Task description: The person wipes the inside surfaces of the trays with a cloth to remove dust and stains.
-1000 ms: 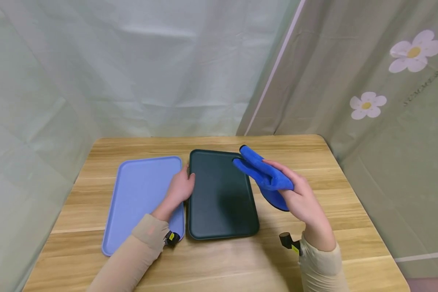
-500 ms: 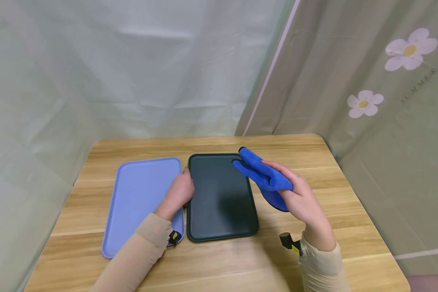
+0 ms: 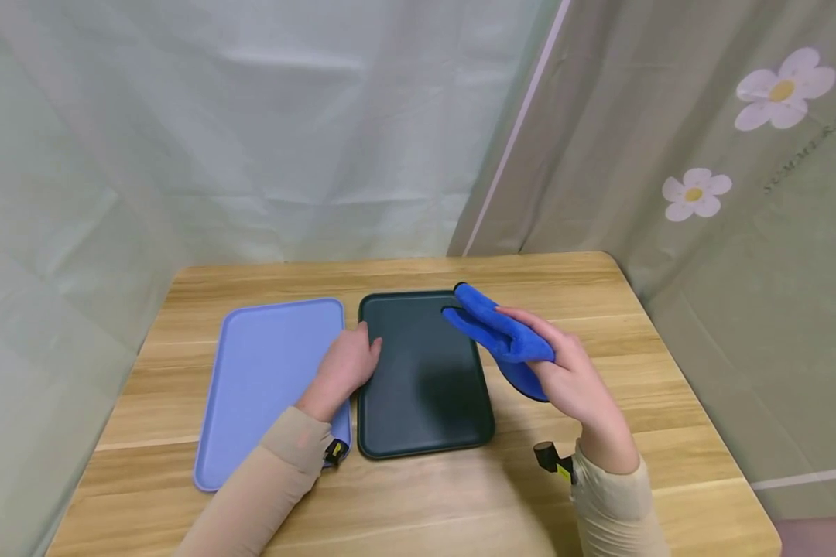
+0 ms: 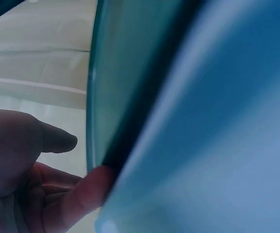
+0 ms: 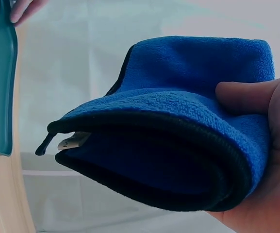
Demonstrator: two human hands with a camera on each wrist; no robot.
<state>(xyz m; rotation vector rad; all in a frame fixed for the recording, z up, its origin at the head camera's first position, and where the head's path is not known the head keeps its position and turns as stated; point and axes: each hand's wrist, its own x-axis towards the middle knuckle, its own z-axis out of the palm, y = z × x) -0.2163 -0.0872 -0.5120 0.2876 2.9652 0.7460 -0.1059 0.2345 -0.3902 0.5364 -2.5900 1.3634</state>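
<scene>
In the head view a dark green tray [image 3: 425, 379] lies flat in the middle of the table. My left hand [image 3: 348, 360] is at its left edge. In the left wrist view a finger [image 4: 93, 187] touches near the tray's edge, while the thumb stands apart from the rim. A light blue tray [image 3: 272, 371] lies just left of the green one, partly under my left forearm. My right hand [image 3: 571, 371] grips a folded blue cloth [image 3: 505, 336] with black edging, held above the green tray's right side. The right wrist view shows the cloth's folded layers and a small white label.
The wooden table [image 3: 641, 402] extends right of the green tray and in front of both trays. Pale curtains [image 3: 320, 139] hang behind and at both sides, printed with white flowers [image 3: 697, 195] on the right.
The green tray's far edge has come slightly nearer and now lies level. My left hand has shifted a little over its left rim, thumb raised. The right hand and cloth have barely moved.
</scene>
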